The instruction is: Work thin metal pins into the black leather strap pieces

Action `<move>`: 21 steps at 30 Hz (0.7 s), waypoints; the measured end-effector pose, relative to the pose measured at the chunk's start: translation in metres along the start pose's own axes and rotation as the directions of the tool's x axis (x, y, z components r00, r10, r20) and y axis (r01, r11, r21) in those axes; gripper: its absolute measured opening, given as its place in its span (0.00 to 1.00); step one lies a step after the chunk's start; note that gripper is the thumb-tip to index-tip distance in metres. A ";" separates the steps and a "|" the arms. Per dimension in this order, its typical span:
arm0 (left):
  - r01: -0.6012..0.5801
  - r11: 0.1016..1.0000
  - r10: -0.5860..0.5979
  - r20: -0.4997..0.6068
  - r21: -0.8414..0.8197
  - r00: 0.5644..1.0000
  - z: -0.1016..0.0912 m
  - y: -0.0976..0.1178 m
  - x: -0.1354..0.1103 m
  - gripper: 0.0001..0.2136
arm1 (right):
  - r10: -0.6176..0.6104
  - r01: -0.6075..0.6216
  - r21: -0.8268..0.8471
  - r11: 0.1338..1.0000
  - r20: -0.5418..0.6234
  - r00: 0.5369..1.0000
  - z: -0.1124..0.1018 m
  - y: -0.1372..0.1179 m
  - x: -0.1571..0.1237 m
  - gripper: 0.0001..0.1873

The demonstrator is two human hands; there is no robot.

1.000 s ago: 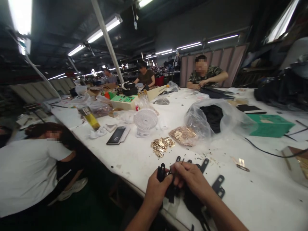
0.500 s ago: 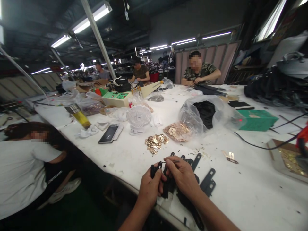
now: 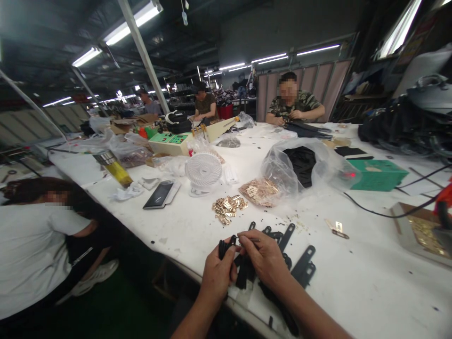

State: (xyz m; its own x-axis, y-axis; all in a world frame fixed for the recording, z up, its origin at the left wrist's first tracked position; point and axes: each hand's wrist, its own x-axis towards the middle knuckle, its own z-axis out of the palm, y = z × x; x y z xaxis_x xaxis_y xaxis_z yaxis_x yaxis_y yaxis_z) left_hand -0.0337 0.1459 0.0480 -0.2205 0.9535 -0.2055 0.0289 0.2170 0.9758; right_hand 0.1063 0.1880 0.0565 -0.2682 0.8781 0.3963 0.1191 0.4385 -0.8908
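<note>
A bundle of black straps (image 3: 243, 270) is gripped between the left hand (image 3: 218, 273) and the right hand (image 3: 265, 256), right at the near edge of the white bench (image 3: 370, 282). More black strap pieces (image 3: 304, 267) lie just beside the right hand. Gold metal fittings (image 3: 229, 208) are heaped farther in, with bare bench surface to the right.

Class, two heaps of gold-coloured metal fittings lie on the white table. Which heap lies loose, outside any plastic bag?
The loose heap of gold fittings, in front of the small white fan. The other heap lies to its right, at the mouth of the clear plastic bag.
</note>
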 end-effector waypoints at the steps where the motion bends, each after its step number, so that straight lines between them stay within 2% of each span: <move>1: 0.002 1.000 -0.002 0.002 -0.001 1.000 0.000 0.000 0.000 0.23 | -0.010 0.010 -0.002 1.000 0.000 1.000 0.001 0.001 0.000 0.12; 6: 0.021 0.998 -0.022 -0.003 -0.058 1.000 0.001 0.002 -0.001 0.28 | -0.048 0.047 -0.032 0.998 -0.010 0.999 0.004 0.003 -0.001 0.11; 9: 0.034 0.994 -0.035 -0.005 -0.101 0.999 0.001 0.002 0.000 0.33 | -0.011 0.010 -0.059 0.998 -0.010 1.000 0.004 -0.001 0.001 0.12; 11: 0.028 0.993 -0.028 0.002 -0.115 1.000 -0.001 0.001 0.000 0.33 | 0.024 -0.023 -0.069 0.997 0.004 1.000 0.003 -0.005 0.001 0.13; 14: 0.010 0.985 -0.005 0.032 -0.175 0.999 -0.003 0.000 -0.006 0.28 | 0.040 -0.037 -0.077 0.996 0.044 0.998 0.003 -0.006 -0.004 0.16; 17: 0.006 0.981 0.006 0.063 -0.195 0.998 -0.003 -0.004 -0.010 0.21 | 0.025 -0.021 -0.136 0.990 0.026 0.999 0.001 0.008 -0.012 0.17; 19: 0.003 0.987 -0.001 0.013 -0.161 1.000 -0.002 -0.009 -0.009 0.15 | 0.049 -0.039 -0.204 0.978 0.044 0.998 -0.002 0.025 -0.015 0.19; 21: 0.034 0.989 -0.042 -0.053 -0.146 0.998 0.000 -0.013 -0.008 0.13 | 0.023 -0.009 -0.272 0.962 0.050 0.998 -0.006 0.046 -0.016 0.21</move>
State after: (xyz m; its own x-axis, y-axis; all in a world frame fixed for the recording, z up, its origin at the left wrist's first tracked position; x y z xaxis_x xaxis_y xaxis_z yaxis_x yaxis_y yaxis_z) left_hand -0.0318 0.1352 0.0373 -0.2726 0.9313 -0.2417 -0.1211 0.2160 0.9689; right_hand 0.1217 0.1953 0.0102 -0.3128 0.8774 0.3639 0.3766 0.4663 -0.8005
